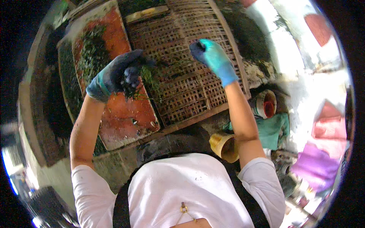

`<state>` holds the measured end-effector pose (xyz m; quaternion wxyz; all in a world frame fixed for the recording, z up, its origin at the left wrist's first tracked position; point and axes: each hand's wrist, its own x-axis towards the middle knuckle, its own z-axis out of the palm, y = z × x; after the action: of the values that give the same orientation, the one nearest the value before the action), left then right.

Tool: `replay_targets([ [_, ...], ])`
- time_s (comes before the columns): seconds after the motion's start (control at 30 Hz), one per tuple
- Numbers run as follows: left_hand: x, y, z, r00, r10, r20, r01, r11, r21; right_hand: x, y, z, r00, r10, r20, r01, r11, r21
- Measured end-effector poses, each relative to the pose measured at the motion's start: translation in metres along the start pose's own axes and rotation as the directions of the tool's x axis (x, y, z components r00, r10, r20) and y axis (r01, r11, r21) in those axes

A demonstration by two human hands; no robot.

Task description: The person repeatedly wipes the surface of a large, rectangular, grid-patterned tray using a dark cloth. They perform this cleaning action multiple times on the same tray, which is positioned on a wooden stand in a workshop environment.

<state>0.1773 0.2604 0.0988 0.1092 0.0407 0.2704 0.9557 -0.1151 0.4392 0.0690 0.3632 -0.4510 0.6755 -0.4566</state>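
My left hand (119, 72), in a dark-palmed blue knit glove, is closed around a clump of dark leaves (130, 92). Loose bits hang below and beside its fingers, blurred. It is above the right edge of a red board (125, 114), which carries a heap of dark green leaves (94, 54). To the right, my right hand (212, 58), in a turquoise glove with dark fingertips, hovers over a woven slatted rack (196, 97). Its fingers are curled; whether something small is inside is hidden. Scattered green leaf bits (154, 79) lie on the rack between my hands.
A light wooden strip (146, 14) lies at the rack's far end. Right of the rack stands a bucket with a red container (268, 107) in it. A yellow plastic pot (225, 146) is tipped near my right forearm, beside green cloth (272, 131). Purple fabric (318, 166) is farther right.
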Motion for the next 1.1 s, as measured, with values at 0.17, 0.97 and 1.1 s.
replay_targets([
  [0.17,0.043,-0.01,0.042,0.808,0.058,-0.586,0.188,0.918,0.35,-0.007,-0.035,0.087,0.695,-0.302,0.652,-0.588,0.284,0.758],
  [0.97,0.052,0.115,-0.175,0.703,0.67,-0.24,0.682,-0.54,0.493,0.283,0.094,0.043,0.986,-0.067,0.15,-0.045,0.769,0.637],
  [1.1,0.075,0.079,-0.234,0.707,0.562,-0.43,0.628,-0.778,0.017,0.283,0.09,-0.041,0.899,0.022,0.438,-0.409,0.403,0.819],
])
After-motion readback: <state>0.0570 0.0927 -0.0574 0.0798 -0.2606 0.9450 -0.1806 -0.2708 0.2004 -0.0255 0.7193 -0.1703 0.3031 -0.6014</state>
